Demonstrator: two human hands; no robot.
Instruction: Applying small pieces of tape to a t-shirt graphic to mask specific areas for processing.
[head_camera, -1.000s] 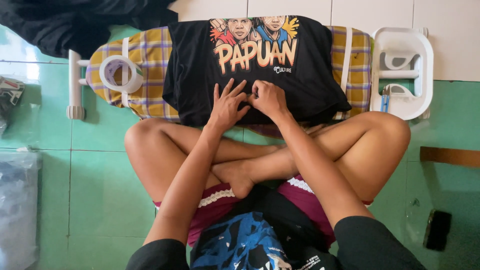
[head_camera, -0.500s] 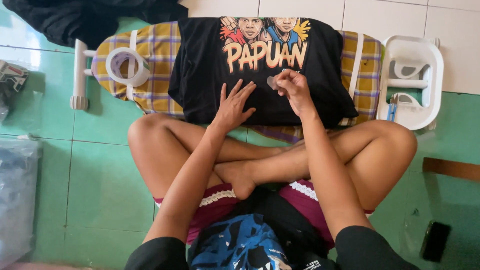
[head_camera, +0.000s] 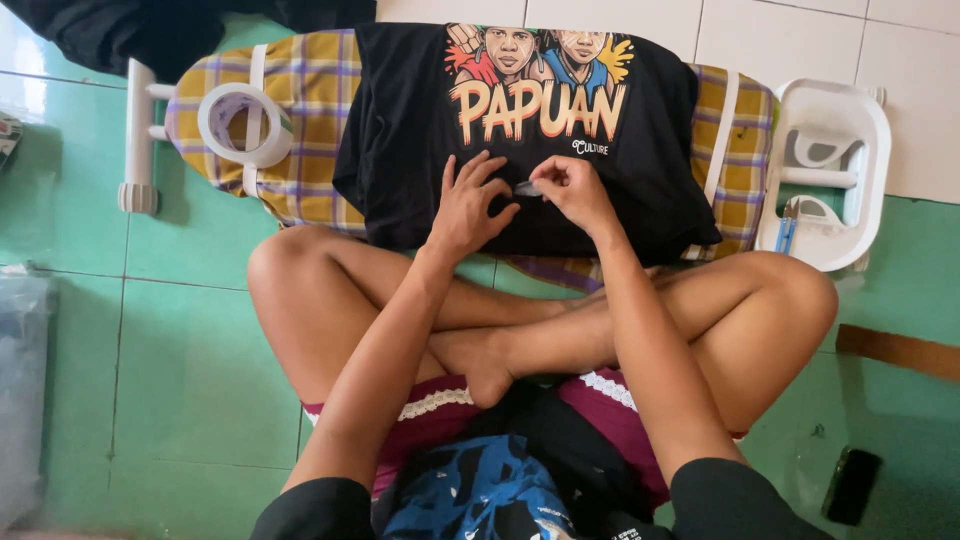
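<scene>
A black T-shirt (head_camera: 520, 150) lies spread over a checked ironing board (head_camera: 310, 110) on the green floor. On the shirt's lower middle, the left hand (head_camera: 468, 205) rests with fingers spread and released, touching the cloth. Just beside it, the right hand (head_camera: 572, 190) pinches a small grey piece (head_camera: 527, 187); a tape roll (head_camera: 245, 123) sits on the board, left of the shirt.

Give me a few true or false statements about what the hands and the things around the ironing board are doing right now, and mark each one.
1. The left hand rests flat with spread fingers on the black T-shirt. True.
2. The right hand pinches a small pale piece above the shirt. True.
3. The roll of tape lies on the green floor. False: it sits on the checked ironing board, left of the shirt.
4. The shirt hangs from a hook on the wall. False: it lies spread over the board.
5. The person sits cross-legged behind the board. True.
6. The white iron rest is at the board's left end. False: it is at the right end.
</scene>
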